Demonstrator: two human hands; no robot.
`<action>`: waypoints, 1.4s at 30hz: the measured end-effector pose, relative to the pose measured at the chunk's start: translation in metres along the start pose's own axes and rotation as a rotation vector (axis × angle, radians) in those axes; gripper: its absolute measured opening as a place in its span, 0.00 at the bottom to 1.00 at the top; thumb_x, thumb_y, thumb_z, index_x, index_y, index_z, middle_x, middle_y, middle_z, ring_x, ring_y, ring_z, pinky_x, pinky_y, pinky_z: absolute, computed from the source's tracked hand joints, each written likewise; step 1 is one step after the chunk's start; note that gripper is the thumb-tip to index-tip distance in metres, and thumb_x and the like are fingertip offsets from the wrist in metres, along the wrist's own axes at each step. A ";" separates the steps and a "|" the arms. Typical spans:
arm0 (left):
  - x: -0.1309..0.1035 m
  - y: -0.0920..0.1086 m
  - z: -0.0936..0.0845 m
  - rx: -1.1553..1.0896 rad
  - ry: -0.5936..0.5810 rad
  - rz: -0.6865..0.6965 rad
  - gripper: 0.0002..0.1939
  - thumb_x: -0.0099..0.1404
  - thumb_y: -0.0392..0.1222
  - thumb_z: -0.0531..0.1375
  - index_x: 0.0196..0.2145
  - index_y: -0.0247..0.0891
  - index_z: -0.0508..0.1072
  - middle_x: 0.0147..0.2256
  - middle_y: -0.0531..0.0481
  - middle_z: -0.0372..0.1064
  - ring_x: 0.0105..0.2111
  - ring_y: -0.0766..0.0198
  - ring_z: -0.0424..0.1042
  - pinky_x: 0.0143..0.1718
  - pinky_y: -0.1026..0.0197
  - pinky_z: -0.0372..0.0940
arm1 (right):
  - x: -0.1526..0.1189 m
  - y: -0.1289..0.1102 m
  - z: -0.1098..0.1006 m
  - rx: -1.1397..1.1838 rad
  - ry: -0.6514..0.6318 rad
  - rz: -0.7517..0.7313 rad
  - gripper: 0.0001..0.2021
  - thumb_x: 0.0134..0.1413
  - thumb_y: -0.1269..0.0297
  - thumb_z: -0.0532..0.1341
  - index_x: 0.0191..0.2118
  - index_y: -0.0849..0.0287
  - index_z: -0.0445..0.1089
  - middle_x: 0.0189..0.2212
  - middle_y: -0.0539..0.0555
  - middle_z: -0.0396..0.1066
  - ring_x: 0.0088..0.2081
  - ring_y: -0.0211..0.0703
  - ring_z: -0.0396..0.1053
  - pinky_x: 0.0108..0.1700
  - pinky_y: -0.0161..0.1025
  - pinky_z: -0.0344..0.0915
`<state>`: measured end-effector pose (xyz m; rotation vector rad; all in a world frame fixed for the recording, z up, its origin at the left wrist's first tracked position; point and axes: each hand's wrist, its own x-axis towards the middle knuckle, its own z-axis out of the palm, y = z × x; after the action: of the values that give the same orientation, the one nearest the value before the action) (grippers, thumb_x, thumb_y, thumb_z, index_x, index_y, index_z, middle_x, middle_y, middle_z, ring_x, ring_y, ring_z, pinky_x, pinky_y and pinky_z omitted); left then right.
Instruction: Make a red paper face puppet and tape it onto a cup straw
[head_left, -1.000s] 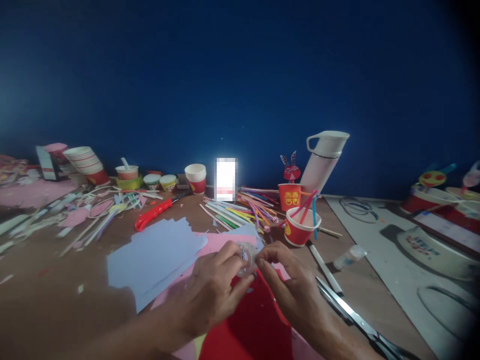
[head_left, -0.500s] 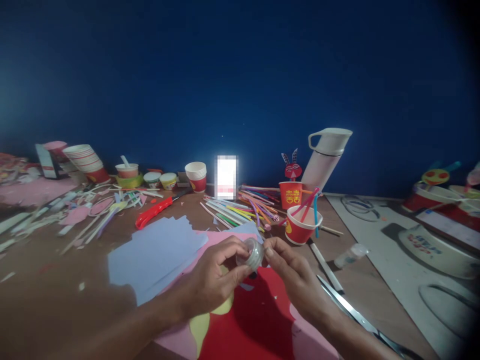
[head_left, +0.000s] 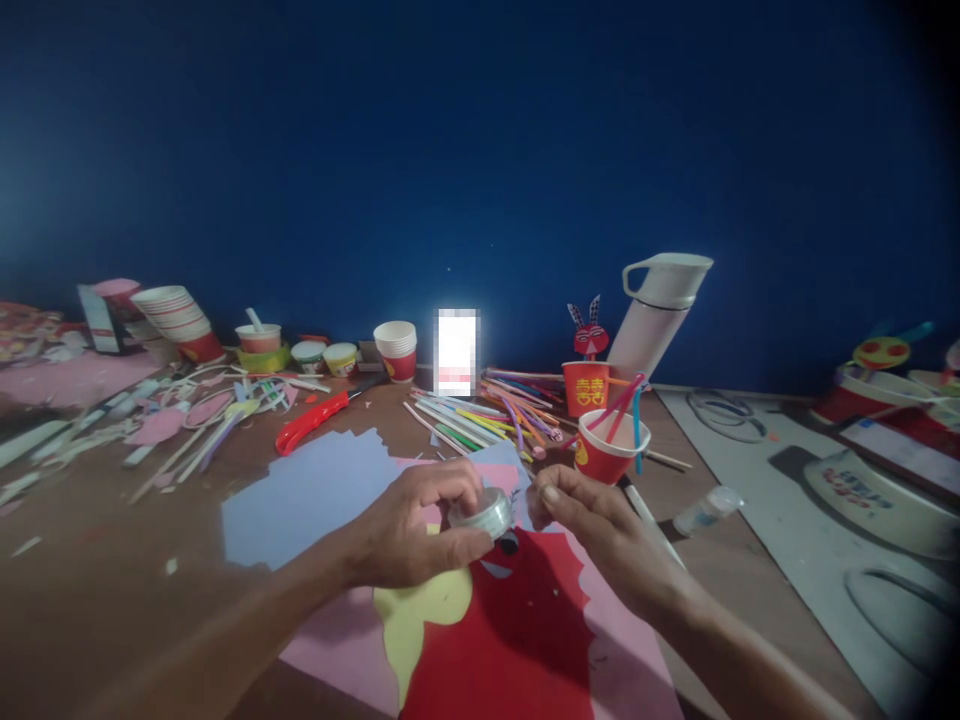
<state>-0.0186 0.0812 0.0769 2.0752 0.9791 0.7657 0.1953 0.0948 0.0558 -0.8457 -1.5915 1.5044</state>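
Observation:
My left hand [head_left: 427,520] grips a small roll of clear tape [head_left: 489,513], thumb on its near edge and fingers curled over the far side. Just right of the roll, my right hand [head_left: 574,510] is pinched closed at the fingertips; what the pinch holds is too small to make out. Both hands are above a red paper shape [head_left: 510,640] with a yellow paper shape [head_left: 424,610] at its left, both lying on pink paper [head_left: 330,640]. A small dark piece [head_left: 508,542] shows under the roll.
Blue paper [head_left: 300,500] and a red-handled cutter [head_left: 311,420] lie at left. Behind the hands are coloured sticks [head_left: 480,420]. A paper cup [head_left: 609,455] with pipe cleaners, a small clear bottle [head_left: 709,510] and a leaning white flask [head_left: 652,320] stand or lie right. Scraps cover the far left.
The tape roll has moved slightly down and left and tilted flatter in my left hand. My right hand has come away from it, leaving a small gap. The view has shifted slightly.

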 end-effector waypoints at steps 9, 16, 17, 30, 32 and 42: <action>0.000 0.000 0.001 0.009 -0.076 0.023 0.06 0.51 0.32 0.59 0.22 0.36 0.63 0.46 0.47 0.62 0.42 0.61 0.66 0.46 0.56 0.60 | 0.001 0.006 -0.009 0.343 0.006 0.039 0.10 0.56 0.58 0.58 0.30 0.59 0.61 0.25 0.48 0.61 0.28 0.36 0.62 0.35 0.35 0.60; 0.002 -0.006 0.001 -0.069 -0.002 -0.072 0.09 0.53 0.35 0.56 0.19 0.36 0.59 0.40 0.48 0.67 0.40 0.61 0.66 0.39 0.59 0.61 | 0.001 0.006 -0.004 0.072 0.132 0.025 0.13 0.58 0.54 0.55 0.38 0.60 0.67 0.27 0.49 0.63 0.30 0.37 0.63 0.36 0.36 0.62; 0.002 -0.007 0.002 -0.076 0.012 -0.083 0.10 0.53 0.35 0.56 0.19 0.36 0.58 0.39 0.49 0.66 0.38 0.62 0.66 0.37 0.60 0.60 | 0.000 0.007 0.000 0.037 0.122 0.026 0.14 0.56 0.54 0.56 0.41 0.59 0.67 0.29 0.50 0.65 0.32 0.38 0.64 0.37 0.37 0.63; 0.002 -0.004 0.015 -0.055 0.058 -0.091 0.12 0.55 0.32 0.56 0.18 0.36 0.57 0.34 0.51 0.65 0.33 0.66 0.65 0.36 0.62 0.60 | -0.008 0.008 0.021 -0.369 0.180 -0.028 0.05 0.48 0.64 0.63 0.33 0.57 0.70 0.30 0.49 0.69 0.33 0.39 0.63 0.37 0.36 0.59; 0.001 -0.006 0.017 -0.037 0.046 -0.097 0.11 0.55 0.33 0.56 0.19 0.36 0.58 0.35 0.51 0.65 0.33 0.67 0.65 0.34 0.63 0.60 | -0.008 0.009 0.022 -0.362 0.199 -0.025 0.04 0.48 0.65 0.62 0.32 0.58 0.70 0.28 0.48 0.69 0.31 0.39 0.63 0.35 0.36 0.59; 0.001 -0.010 0.018 -0.036 0.034 -0.114 0.11 0.55 0.33 0.58 0.19 0.35 0.60 0.34 0.51 0.65 0.32 0.67 0.65 0.32 0.64 0.59 | -0.006 0.013 0.020 -0.135 0.165 0.030 0.05 0.48 0.63 0.61 0.29 0.60 0.69 0.24 0.48 0.67 0.28 0.37 0.63 0.32 0.34 0.61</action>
<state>-0.0084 0.0802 0.0590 1.9634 1.0852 0.7560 0.1801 0.0809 0.0424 -1.0461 -1.5768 1.3225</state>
